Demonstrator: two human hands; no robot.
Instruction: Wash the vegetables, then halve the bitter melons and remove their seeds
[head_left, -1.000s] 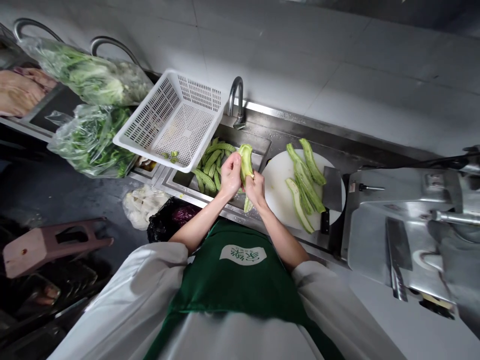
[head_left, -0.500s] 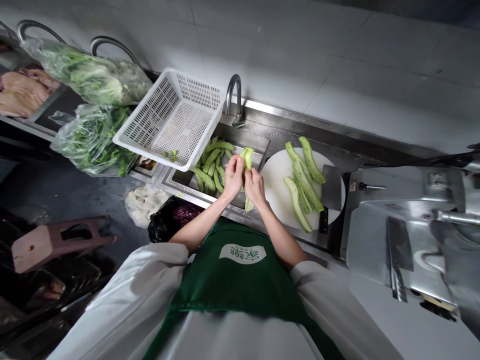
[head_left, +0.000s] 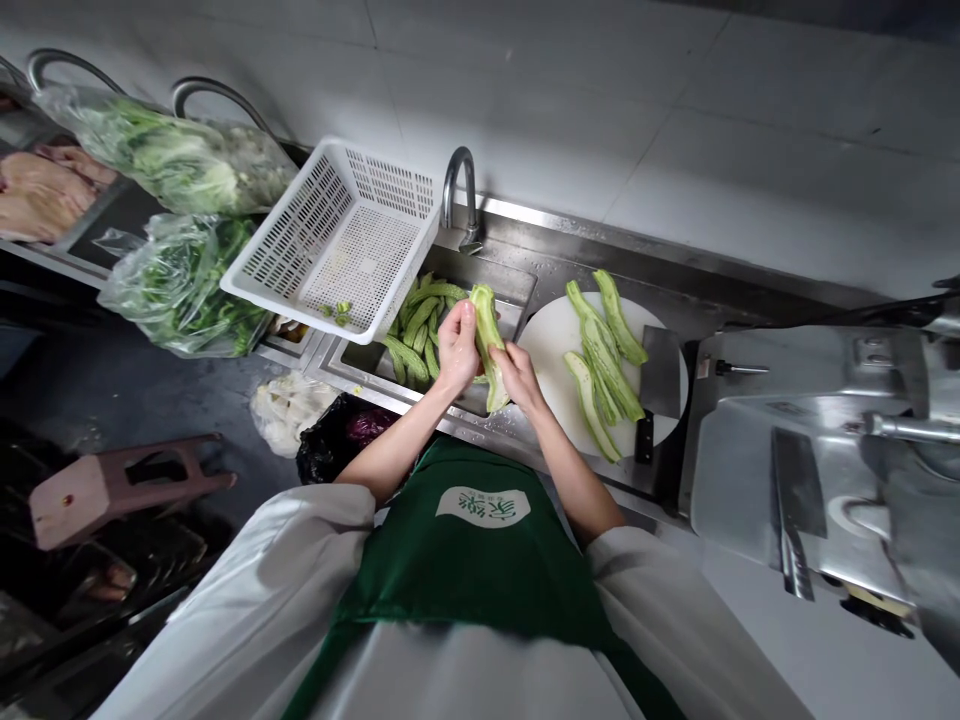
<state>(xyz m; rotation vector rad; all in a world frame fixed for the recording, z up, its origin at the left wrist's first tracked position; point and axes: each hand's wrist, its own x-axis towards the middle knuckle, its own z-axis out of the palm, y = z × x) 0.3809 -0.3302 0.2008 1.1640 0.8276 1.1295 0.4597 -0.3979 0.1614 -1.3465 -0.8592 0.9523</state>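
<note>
Over the sink, my left hand [head_left: 459,345] grips a halved bitter melon [head_left: 487,325] along its left side. My right hand [head_left: 519,375] is closed on the lower part of the same half, its thumb at the hollow inner face. The half stands slanted, with its pale scooped side showing. Below and to the left, several whole bitter melons [head_left: 418,340] lie in the sink basin [head_left: 517,283]. More halves [head_left: 604,355] rest on the round white cutting board [head_left: 544,345] at the right, beside a cleaver [head_left: 661,370] with a black handle.
A white perforated basket [head_left: 289,250] with a few green scraps sits over the sink's left side, near the faucet [head_left: 466,200]. Bagged greens [head_left: 187,275] lie further left. A metal machine [head_left: 795,400] with another knife [head_left: 796,510] on it stands at right. A pink stool [head_left: 82,495] is on the floor.
The bitter melon half has turned so its hollow side shows more. My left hand has shifted slightly left and down, and my right hand has slid lower along the half.
</note>
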